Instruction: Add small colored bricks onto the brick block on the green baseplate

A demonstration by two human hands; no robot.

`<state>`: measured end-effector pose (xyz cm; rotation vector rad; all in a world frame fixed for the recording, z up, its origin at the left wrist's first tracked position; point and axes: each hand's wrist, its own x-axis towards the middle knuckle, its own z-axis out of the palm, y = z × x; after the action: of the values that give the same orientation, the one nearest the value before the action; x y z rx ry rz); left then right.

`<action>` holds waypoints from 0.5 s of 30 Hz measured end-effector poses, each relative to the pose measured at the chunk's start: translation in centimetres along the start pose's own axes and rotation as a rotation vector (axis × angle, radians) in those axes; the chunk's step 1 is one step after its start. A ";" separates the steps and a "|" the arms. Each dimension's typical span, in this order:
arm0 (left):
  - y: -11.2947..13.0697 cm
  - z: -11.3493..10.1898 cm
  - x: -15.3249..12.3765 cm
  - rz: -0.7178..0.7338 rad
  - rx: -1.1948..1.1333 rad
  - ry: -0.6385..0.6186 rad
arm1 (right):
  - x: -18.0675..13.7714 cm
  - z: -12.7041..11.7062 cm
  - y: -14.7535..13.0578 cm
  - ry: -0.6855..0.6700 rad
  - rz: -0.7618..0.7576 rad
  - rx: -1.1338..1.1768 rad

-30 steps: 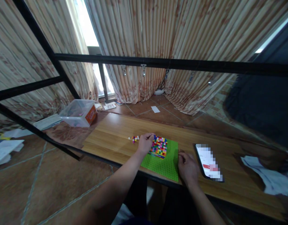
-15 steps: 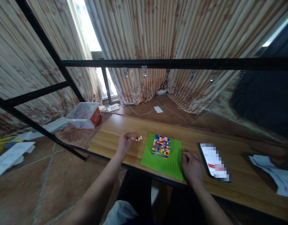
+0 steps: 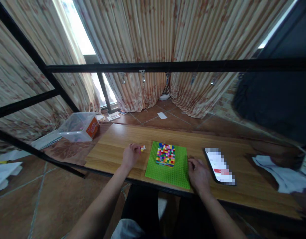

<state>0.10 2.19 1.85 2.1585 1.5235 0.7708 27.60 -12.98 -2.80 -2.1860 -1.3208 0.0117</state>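
Note:
A green baseplate [image 3: 173, 172] lies on the wooden table [image 3: 113, 146] in front of me. A block of many-coloured small bricks [image 3: 165, 154] is built on its far half. My left hand [image 3: 130, 156] rests on the table left of the plate, fingers curled at a few loose small bricks [image 3: 142, 148]; whether it grips one I cannot tell. My right hand [image 3: 198, 175] lies at the plate's near right corner with its fingers curled, nothing visible in them.
A phone [image 3: 219, 166] lies on the table right of my right hand. White cloth or paper [image 3: 279, 172] sits at the table's far right. A clear plastic box [image 3: 79, 126] stands off the table's left end. A black metal frame [image 3: 168, 65] crosses in front of the curtains.
My left hand left the brick block, swung left past the loose bricks, and now has come back to touch them. My right hand has stayed at the plate's corner.

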 end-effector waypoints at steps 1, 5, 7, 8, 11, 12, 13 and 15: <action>1.0 0.0 0.1 0.044 -0.052 0.013 | 0.0 0.0 0.0 0.007 0.002 0.004; 6.6 0.6 0.7 0.278 -0.179 -0.028 | 0.1 0.0 -0.2 0.014 0.017 0.027; 9.3 1.5 1.2 0.346 -0.169 -0.086 | 0.1 0.0 -0.3 0.012 0.019 0.043; 10.4 2.0 1.4 0.371 -0.152 -0.122 | 0.1 0.0 -0.4 0.012 0.020 0.049; 12.6 3.7 2.1 0.394 -0.053 -0.190 | 0.1 0.0 -0.5 0.028 0.025 0.068; 13.0 4.2 2.3 0.386 -0.018 -0.203 | 0.0 0.0 -0.5 0.033 0.024 0.077; 13.2 4.6 2.5 0.374 0.013 -0.214 | 0.0 0.0 -0.5 0.037 0.022 0.085; 13.3 5.2 2.6 0.345 0.043 -0.236 | 0.0 -0.1 -0.6 0.038 0.017 0.096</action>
<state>13.75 0.19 6.28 2.4796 1.0751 0.5624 27.19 -12.80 -2.47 -2.1061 -1.2552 0.0389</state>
